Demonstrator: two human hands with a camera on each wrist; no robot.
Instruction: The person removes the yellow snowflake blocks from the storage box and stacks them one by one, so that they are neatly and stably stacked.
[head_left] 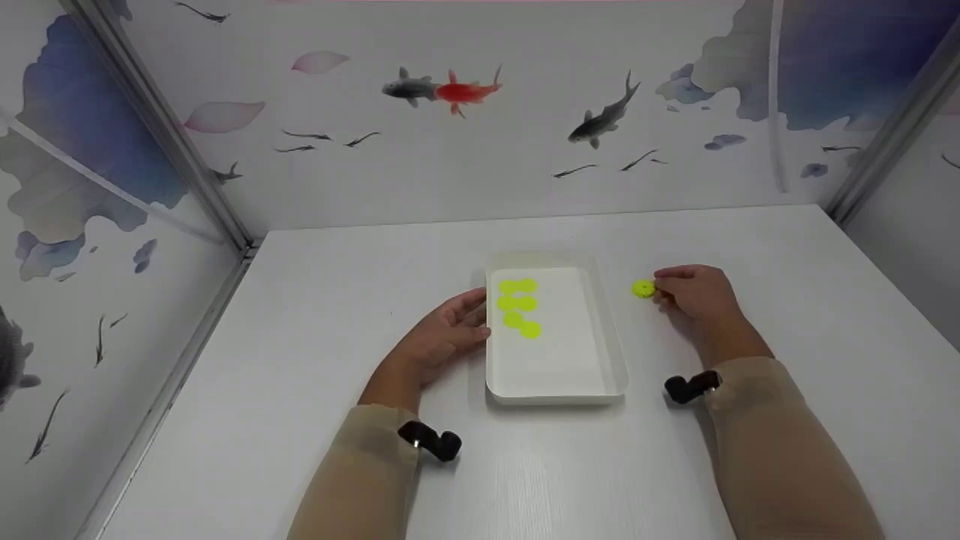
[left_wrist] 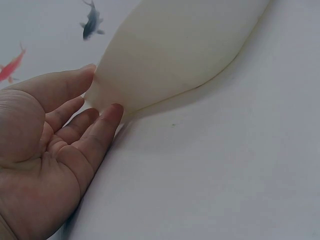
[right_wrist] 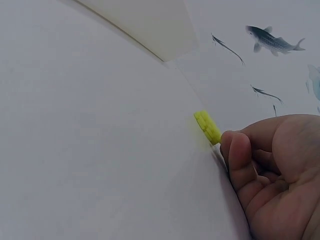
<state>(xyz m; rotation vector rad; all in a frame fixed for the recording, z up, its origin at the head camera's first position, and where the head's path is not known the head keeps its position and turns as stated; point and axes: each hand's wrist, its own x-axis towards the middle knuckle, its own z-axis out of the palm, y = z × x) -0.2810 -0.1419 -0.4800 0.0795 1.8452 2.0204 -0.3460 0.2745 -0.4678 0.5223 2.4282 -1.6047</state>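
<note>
In the head view a shallow white rectangular tray [head_left: 570, 375] stands on the white table. Several flat, round, bright yellow discs [head_left: 530, 330] lie along its left side, loosely in two columns. My left hand [head_left: 446, 337] is at the tray's left wall; its fingertips and thumb touch the pale wall [left_wrist: 170, 55] in the left wrist view. To the right of the tray, my right hand [head_left: 697, 292] pinches a yellow plastic disc [head_left: 643, 289] between thumb and fingertips. That disc's edge [right_wrist: 206, 127] looks thick and notched in the right wrist view, close over the table.
The white table [head_left: 337, 300] meets a back wall [head_left: 510, 172] printed with fish and petals. A similar side panel [head_left: 172, 300] stands at the left, with a metal frame post [head_left: 165, 127] in the corner. Both wrists carry a small black camera [head_left: 431, 441].
</note>
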